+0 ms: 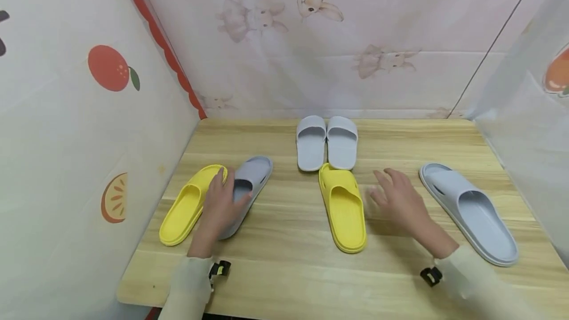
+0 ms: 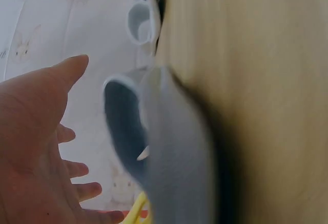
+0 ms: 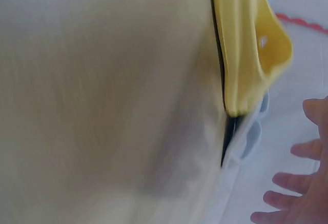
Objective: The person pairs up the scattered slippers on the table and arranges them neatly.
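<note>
My left hand (image 1: 219, 206) hovers over a grey slipper (image 1: 258, 169) and overlaps the inner edge of a yellow slipper (image 1: 182, 214) in the head view. In the left wrist view its thumb and fingers are spread, apart from the grey slipper (image 2: 174, 147). To the right, my right hand (image 1: 397, 201) hangs above the table with fingers spread and nothing in them. It is between a second yellow slipper (image 1: 347, 216) and another grey slipper (image 1: 484, 221). The right wrist view shows that yellow slipper (image 3: 241, 44) away from the fingertips.
A pair of pale grey slippers (image 1: 311, 147) stands side by side at the back, their near end against the yellow slipper's toe. The wooden table (image 1: 284, 270) is bounded by a patterned back wall (image 1: 266, 78) and side walls.
</note>
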Available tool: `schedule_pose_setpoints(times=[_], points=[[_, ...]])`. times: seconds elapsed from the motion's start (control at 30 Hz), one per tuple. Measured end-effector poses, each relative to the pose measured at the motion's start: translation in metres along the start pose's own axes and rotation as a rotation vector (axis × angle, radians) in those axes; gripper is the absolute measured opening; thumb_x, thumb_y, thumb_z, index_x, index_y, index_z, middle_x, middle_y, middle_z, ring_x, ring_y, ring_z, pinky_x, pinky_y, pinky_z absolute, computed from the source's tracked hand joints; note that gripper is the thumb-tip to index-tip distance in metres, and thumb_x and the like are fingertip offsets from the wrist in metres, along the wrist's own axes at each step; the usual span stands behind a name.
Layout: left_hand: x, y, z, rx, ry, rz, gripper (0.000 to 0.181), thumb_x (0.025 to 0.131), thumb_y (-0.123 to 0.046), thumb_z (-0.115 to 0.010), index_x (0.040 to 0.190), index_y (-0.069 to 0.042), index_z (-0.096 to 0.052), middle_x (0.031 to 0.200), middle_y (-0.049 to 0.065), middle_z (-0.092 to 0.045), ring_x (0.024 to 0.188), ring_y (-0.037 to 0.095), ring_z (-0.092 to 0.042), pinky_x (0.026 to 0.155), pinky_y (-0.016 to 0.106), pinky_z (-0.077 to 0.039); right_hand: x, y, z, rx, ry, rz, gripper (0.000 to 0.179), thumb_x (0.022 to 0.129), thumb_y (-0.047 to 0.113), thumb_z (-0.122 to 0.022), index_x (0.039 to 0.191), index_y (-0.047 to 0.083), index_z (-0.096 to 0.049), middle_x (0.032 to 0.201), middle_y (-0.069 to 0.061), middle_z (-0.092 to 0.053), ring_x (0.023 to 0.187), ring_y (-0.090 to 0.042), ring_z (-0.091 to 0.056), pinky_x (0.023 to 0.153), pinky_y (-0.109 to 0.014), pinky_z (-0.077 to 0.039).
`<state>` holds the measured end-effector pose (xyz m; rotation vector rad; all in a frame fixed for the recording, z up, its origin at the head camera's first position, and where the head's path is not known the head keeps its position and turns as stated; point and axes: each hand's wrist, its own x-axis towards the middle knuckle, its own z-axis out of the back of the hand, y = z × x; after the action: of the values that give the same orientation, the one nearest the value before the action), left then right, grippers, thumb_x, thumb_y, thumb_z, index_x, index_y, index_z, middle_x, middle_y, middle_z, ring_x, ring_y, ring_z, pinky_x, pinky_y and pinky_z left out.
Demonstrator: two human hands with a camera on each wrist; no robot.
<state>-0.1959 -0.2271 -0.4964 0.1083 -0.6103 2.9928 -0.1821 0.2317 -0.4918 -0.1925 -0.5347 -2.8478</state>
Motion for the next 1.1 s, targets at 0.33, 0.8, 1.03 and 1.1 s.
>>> schedule_pose_setpoints(times=[0.33, 0.8, 1.03, 1.1], points=[[-0.035, 0.029, -0.001, 0.02, -0.143, 0.099, 0.091, 0.097, -0.063, -0.051, 0.163, -0.011, -0.013, 0.164, 0.027, -0.01, 0.15, 0.05, -0.01, 0.115, 0.07, -0.013, -0.025, 0.064, -0.044, 0.112, 0.054, -0.054, 0.085, 0.095, 0.06, -0.059, 0.158, 0.01, -0.033, 0.159, -0.027, -0.023, 0.144, -0.047, -0.029, 0.102, -0.067, -0.041], [-0.069, 0.101, 0.014, 0.071, -0.098, 0.275, 0.086, 0.103, -0.059, -0.04, 0.161, -0.004, -0.009, 0.161, 0.035, -0.009, 0.141, 0.059, -0.02, 0.102, 0.077, -0.023, -0.049, 0.087, -0.057, 0.067, 0.087, -0.066, 0.096, 0.088, 0.052, -0.073, 0.159, 0.009, -0.027, 0.16, -0.032, -0.015, 0.143, -0.052, -0.028, 0.078, -0.062, -0.055], [-0.072, 0.101, 0.019, 0.086, -0.027, 0.254, 0.071, 0.103, -0.037, -0.054, 0.156, 0.001, -0.026, 0.156, 0.035, -0.024, 0.134, 0.06, -0.032, 0.099, 0.076, -0.032, -0.051, 0.091, -0.056, 0.019, 0.059, -0.035, 0.086, 0.09, 0.043, -0.073, 0.156, 0.005, -0.033, 0.158, -0.033, -0.019, 0.136, -0.054, -0.034, 0.075, -0.057, -0.057], [-0.073, 0.102, 0.019, 0.097, -0.035, 0.246, 0.068, 0.102, -0.033, -0.057, 0.155, 0.0, -0.03, 0.155, 0.035, -0.027, 0.132, 0.06, -0.035, 0.096, 0.076, -0.035, -0.052, 0.092, -0.055, 0.005, 0.042, -0.031, 0.083, 0.09, 0.04, -0.074, 0.154, 0.004, -0.035, 0.156, -0.033, -0.022, 0.133, -0.054, -0.037, 0.075, -0.057, -0.057]])
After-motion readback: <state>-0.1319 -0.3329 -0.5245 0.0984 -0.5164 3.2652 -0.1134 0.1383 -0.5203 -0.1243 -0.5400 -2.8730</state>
